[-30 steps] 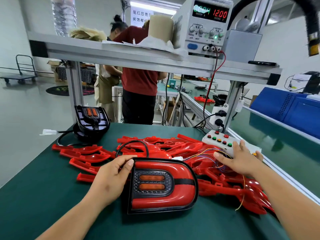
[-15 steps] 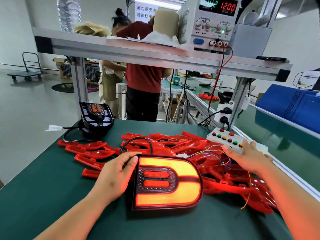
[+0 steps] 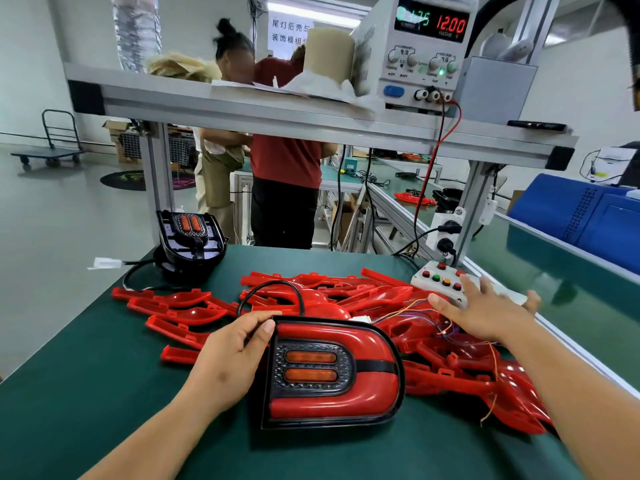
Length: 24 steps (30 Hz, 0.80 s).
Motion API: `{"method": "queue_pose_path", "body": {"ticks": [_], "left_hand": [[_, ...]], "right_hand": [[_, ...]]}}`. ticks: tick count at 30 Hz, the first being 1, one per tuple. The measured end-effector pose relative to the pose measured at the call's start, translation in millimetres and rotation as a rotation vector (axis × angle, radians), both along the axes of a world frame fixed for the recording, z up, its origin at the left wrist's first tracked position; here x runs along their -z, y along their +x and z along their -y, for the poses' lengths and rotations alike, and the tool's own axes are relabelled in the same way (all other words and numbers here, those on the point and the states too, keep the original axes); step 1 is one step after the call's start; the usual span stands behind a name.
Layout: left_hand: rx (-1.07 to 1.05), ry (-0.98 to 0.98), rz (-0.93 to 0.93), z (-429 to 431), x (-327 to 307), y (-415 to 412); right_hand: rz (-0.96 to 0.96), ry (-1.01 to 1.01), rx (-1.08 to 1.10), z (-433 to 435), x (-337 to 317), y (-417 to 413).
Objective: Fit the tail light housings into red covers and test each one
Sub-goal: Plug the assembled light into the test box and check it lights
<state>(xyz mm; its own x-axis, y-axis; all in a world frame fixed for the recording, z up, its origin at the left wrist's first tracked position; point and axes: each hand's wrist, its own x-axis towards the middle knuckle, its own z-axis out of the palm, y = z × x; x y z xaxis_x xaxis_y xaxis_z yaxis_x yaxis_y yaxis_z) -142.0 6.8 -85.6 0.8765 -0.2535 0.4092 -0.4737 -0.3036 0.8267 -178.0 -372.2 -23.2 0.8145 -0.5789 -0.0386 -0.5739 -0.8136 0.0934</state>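
Observation:
An assembled tail light (image 3: pixel 346 393), red cover round a dark centre with two orange lenses, lies unlit on the green mat. My left hand (image 3: pixel 228 362) grips its left edge, thumb on the top rim. Its black cable (image 3: pixel 270 285) loops back to a white plug and thin coloured wires (image 3: pixel 408 311). My right hand (image 3: pixel 485 313) is spread flat, fingers straight, over the white button box (image 3: pixel 436 277); whether a fingertip presses a button is hidden. Several loose red covers (image 3: pixel 194 306) are piled behind the light.
Black housings (image 3: pixel 190 237) with cables are stacked at the mat's back left. A power supply (image 3: pixel 422 46) reading 12.00 sits on the overhead shelf, its red lead (image 3: pixel 433 168) hanging down. People stand behind the bench. A metal rail (image 3: pixel 571 344) edges the mat on the right.
The tail light's red ring glowed bright half a second ago and is dark now. Both hands stay about where they were, left on the light, right by the button box.

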Motion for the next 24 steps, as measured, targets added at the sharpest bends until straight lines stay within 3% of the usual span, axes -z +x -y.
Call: {"method": "queue_pose_path", "body": {"ticks": [7,24], "left_hand": [[-0.003,0.0,-0.011,-0.8,0.2,-0.3],[-0.015,0.048,0.037,-0.4,-5.2,-1.6]], "right_hand": [[-0.073,0.013,-0.178,-8.3,1.1,23.5],[-0.013,0.122,-0.137,-8.4,10.0,27.5]]}}
